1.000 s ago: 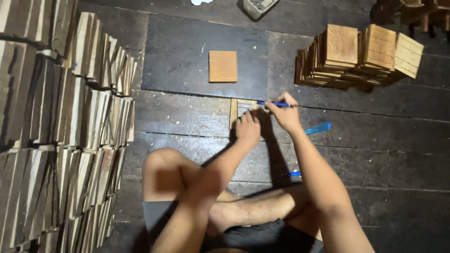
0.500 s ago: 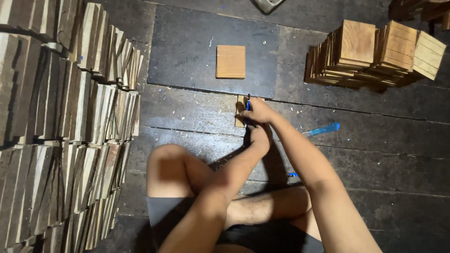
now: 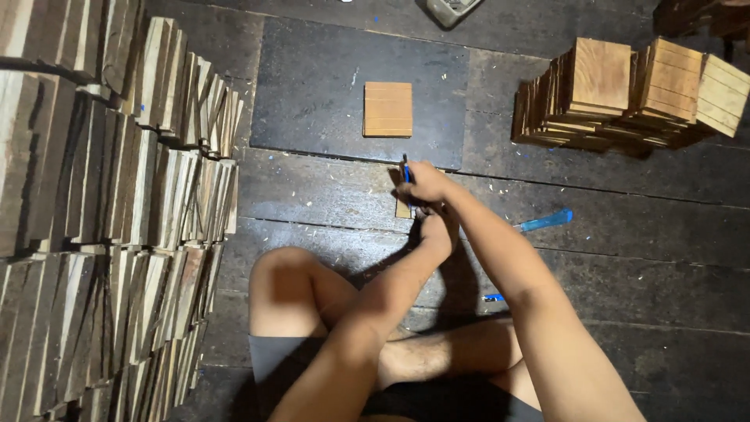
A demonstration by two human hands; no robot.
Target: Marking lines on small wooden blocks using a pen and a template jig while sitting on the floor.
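My right hand (image 3: 426, 184) grips a blue pen (image 3: 405, 169) whose tip points away from me, over a small wooden piece (image 3: 403, 208) lying on the dark plank floor. Just below it, my left hand (image 3: 440, 228) presses down on the same piece, which is mostly hidden under both hands. My forearms cross in front of my folded legs. A square wooden tile (image 3: 388, 109) lies flat on a dark mat (image 3: 312, 94) a little farther out.
Tall rows of stacked wooden pieces (image 3: 109, 211) fill the left side. A leaning pile of square wooden tiles (image 3: 633, 94) sits at the upper right. A blue-handled tool (image 3: 545, 223) and a second small blue item (image 3: 492, 298) lie on the floor to my right.
The right hand with the pen moved left and closer to the left hand, so both now meet over the small wooden piece. The view shifted slightly.
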